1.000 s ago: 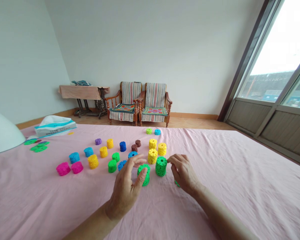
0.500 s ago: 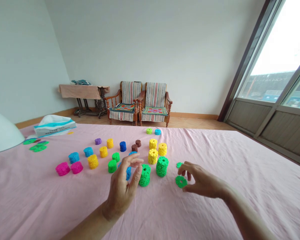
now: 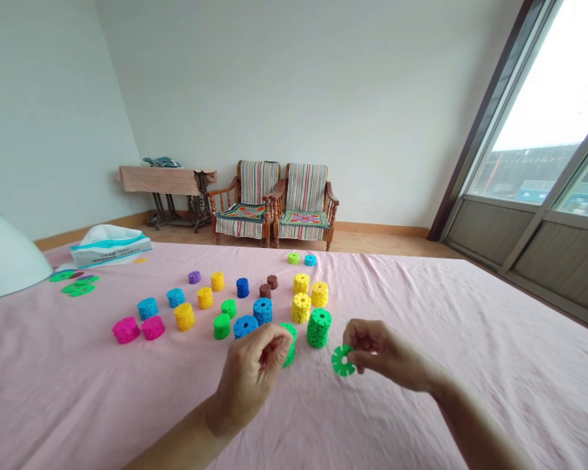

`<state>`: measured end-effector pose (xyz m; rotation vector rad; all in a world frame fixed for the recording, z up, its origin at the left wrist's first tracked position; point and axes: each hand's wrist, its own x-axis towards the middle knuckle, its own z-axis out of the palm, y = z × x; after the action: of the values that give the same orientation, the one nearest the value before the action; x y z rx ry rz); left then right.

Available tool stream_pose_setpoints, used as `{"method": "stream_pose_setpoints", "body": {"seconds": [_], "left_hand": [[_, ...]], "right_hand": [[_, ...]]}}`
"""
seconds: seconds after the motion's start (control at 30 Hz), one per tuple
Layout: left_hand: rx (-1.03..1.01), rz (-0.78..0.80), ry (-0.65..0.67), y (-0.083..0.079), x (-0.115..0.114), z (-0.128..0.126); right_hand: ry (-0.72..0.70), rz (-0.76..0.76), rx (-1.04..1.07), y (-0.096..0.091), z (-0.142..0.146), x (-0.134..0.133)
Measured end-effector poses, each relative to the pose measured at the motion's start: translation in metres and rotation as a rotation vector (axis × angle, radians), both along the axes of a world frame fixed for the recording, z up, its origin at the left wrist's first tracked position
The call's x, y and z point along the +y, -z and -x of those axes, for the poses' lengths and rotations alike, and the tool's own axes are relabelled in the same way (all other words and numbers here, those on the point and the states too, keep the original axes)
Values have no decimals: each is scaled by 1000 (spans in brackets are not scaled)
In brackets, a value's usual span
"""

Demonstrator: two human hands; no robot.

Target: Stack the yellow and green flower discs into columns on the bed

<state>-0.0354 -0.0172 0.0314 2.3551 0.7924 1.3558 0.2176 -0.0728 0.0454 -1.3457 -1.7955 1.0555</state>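
My right hand (image 3: 377,352) pinches the edge of a green notched plastic disc (image 3: 342,361) with a round hole, tilted up at the right of the stacks. Just behind these fingers a sliver of another green piece shows. My left hand (image 3: 255,369) is closed, its thumb and fingers curled together in front of a green disc stack (image 3: 289,352), which it partly covers. Whether anything lies between those fingers is hidden. A taller green disc stack (image 3: 318,328) stands between both hands. Behind my left hand are blue disc stacks (image 3: 262,311).
Yellow stacks (image 3: 301,307) stand behind the green ones. Farther left are pink stacks (image 3: 126,330) and other coloured stacks. Several loose discs (image 3: 81,287) lie near a tissue packet (image 3: 112,248) and a white rounded object (image 3: 10,261). A pink cloth (image 3: 421,418) covers the surface.
My right hand has closed on the green disc and lifted its edge, shifting slightly left. My left hand's fingers have curled shut and moved right, nearer the green stack.
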Motion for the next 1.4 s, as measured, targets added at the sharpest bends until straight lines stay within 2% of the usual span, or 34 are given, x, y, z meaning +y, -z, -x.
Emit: {"method": "stream_pose_setpoints", "body": {"seconds": [0.1,0.2,0.3,0.5,0.6,0.73,0.87,0.97,1.2,1.4], "left_hand": [[106,101,96,4,-6,-4],[148,175,133,5,-10,-8],[112,292,136,3,-10,-11],[-55,638,211,1,-5,-10],[-78,731,246,3,-3,-9],[-127,627,172,2,-2,-7],[-330,503,32,-4,2,-1],[-465,469,-23,-8,6,3],[-543,469,-23,-9,7,5],[-499,455,-1,-5,6,6]], "right_hand": [[-26,-75,212,-4,25,-2],[-15,-180,277,-3,48,-4],[18,-284,229,2,62,-4],[79,-520,43,12,76,-5],[80,-559,-49,13,79,-7],[145,-559,-111,9,78,-5],[321,-572,-169,2,73,10],[390,-552,-272,-1,78,22],[391,-547,-411,3,101,35],[391,-545,-434,10,99,39]]}}
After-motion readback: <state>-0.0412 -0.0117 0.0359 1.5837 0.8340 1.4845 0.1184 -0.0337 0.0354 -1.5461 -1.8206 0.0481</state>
